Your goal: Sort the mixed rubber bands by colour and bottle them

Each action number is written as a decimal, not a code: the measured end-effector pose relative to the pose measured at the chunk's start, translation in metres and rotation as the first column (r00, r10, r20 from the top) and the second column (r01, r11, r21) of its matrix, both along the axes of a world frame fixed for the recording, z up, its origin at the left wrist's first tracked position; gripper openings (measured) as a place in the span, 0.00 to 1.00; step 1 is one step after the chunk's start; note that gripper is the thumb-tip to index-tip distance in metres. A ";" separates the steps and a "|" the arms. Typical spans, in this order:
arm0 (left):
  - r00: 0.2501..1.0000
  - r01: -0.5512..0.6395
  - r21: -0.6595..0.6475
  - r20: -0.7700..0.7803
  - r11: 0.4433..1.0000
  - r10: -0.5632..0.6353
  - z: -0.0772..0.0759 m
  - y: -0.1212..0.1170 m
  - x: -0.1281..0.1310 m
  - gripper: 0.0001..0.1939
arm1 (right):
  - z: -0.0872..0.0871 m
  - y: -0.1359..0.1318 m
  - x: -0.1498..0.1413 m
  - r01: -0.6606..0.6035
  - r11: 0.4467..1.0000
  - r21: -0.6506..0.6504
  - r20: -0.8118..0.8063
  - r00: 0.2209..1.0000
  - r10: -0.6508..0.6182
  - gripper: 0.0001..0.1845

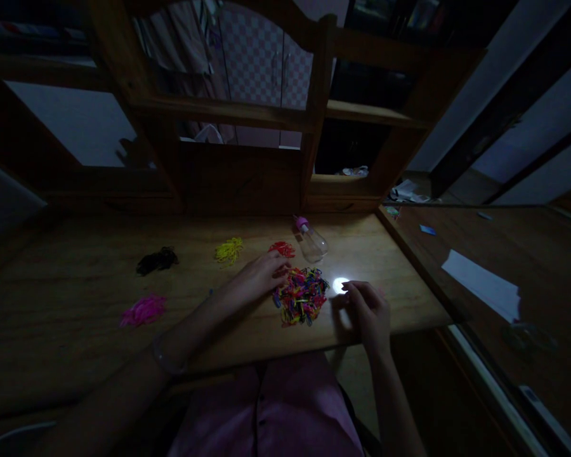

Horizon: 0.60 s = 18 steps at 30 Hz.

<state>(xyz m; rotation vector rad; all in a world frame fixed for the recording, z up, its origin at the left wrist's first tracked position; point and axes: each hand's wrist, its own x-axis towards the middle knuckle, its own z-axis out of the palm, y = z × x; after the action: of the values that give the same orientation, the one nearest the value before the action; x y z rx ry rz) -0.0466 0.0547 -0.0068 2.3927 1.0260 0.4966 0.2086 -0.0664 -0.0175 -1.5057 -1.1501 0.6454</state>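
Observation:
A mixed heap of small coloured rubber bands (303, 297) lies on the wooden desk in front of me. My left hand (268, 271) reaches over the heap's upper left edge, fingers loosely bent and slightly apart, with nothing visible in them. Just beyond its fingertips is a small pile of red rubber bands (283, 249). Right of the heap, my right hand (368, 304) is raised a little over the desk by a bright light spot. Its thumb and forefinger are pinched together; whatever is between them is too small and dark to make out.
Sorted piles lie leftward: yellow bands (229, 251), black bands (157, 260) and pink bands (144, 311). A clear bulb-shaped bottle (314, 246) with a pink cap lies behind the heap. Wooden shelving (242, 178) bounds the desk's back. White paper (483, 285) rests on the right-hand surface.

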 end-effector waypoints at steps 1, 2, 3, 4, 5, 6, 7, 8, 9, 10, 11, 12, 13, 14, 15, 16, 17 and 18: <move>1.000 0.011 -0.002 -0.009 1.000 -0.011 -0.003 0.001 0.002 0.10 | 0.000 0.000 0.000 -0.001 1.000 0.006 -0.003 1.000 0.001 0.12; 1.000 0.018 -0.006 -0.012 1.000 -0.018 -0.005 0.001 0.004 0.09 | 0.000 -0.001 -0.001 -0.003 1.000 0.011 -0.010 1.000 0.003 0.12; 1.000 0.024 -0.015 -0.012 1.000 -0.025 -0.007 0.000 0.005 0.09 | 0.000 -0.001 -0.001 -0.005 1.000 0.015 -0.019 1.000 0.005 0.12; 1.000 0.029 -0.027 -0.007 0.999 -0.029 -0.007 -0.001 0.006 0.08 | 0.000 -0.002 -0.002 -0.007 1.000 0.017 -0.030 1.000 0.007 0.12; 1.000 0.031 -0.040 -0.001 0.999 -0.031 -0.007 -0.002 0.007 0.08 | 0.000 -0.002 -0.002 -0.008 1.000 0.017 -0.041 0.999 0.008 0.12; 1.000 0.026 -0.049 0.006 0.998 -0.026 -0.005 -0.003 0.008 0.08 | -0.001 -0.003 -0.002 -0.007 1.000 0.018 -0.052 0.999 0.008 0.13; 1.000 0.015 -0.054 0.011 0.998 -0.015 -0.004 -0.004 0.008 0.09 | -0.001 -0.003 -0.002 -0.006 1.000 0.019 -0.059 0.998 0.007 0.13; 1.000 0.003 -0.057 0.011 0.998 -0.002 -0.002 -0.006 0.009 0.09 | -0.001 -0.003 -0.002 -0.008 1.000 0.020 -0.062 0.998 0.009 0.13; 1.000 -0.008 -0.061 0.007 0.998 0.009 0.000 -0.007 0.009 0.10 | -0.001 -0.003 -0.002 -0.009 1.000 0.022 -0.064 0.998 0.011 0.12; 1.000 -0.015 -0.066 0.001 0.998 0.015 0.002 -0.008 0.009 0.10 | -0.001 -0.003 -0.001 -0.010 1.000 0.025 -0.066 0.998 0.012 0.12; 1.000 -0.017 -0.072 -0.001 0.997 0.017 0.004 -0.008 0.008 0.11 | -0.002 -0.003 -0.001 -0.010 1.000 0.028 -0.068 0.998 0.012 0.12; 1.000 -0.015 -0.076 0.005 0.997 0.016 0.006 -0.009 0.008 0.11 | -0.002 -0.003 -0.001 -0.010 1.000 0.028 -0.071 0.997 0.012 0.11; 1.000 -0.010 -0.076 0.018 0.997 0.011 0.007 -0.009 0.007 0.10 | -0.002 -0.003 -0.001 -0.011 1.000 0.028 -0.076 0.997 0.013 0.11; 0.999 0.000 -0.070 0.037 0.998 0.003 0.009 -0.009 0.007 0.10 | -0.002 -0.003 -0.001 -0.010 1.000 0.027 -0.081 0.997 0.013 0.11; 0.998 0.018 -0.061 0.053 0.998 -0.015 0.011 -0.009 0.007 0.10 | -0.003 -0.003 -0.001 -0.010 1.000 0.027 -0.083 0.996 0.012 0.11; 0.997 0.044 -0.050 0.063 0.998 -0.041 0.013 -0.010 0.007 0.10 | -0.003 -0.003 -0.001 -0.011 1.000 0.027 -0.083 0.997 0.013 0.11; 0.996 0.069 -0.036 0.064 0.997 -0.067 0.015 -0.010 0.007 0.11 | -0.003 -0.003 -0.001 -0.011 1.000 0.028 -0.081 0.997 0.013 0.11; 0.994 0.092 -0.024 0.056 0.996 -0.090 0.016 -0.010 0.009 0.11 | -0.003 -0.003 -0.001 -0.010 1.000 0.029 -0.079 0.997 0.012 0.11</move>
<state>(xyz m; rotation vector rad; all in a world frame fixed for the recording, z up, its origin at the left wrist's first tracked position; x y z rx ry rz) -0.0381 0.0449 0.0090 2.3772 0.8901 0.5099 0.2080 -0.0695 -0.0209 -1.4382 -1.1034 0.6879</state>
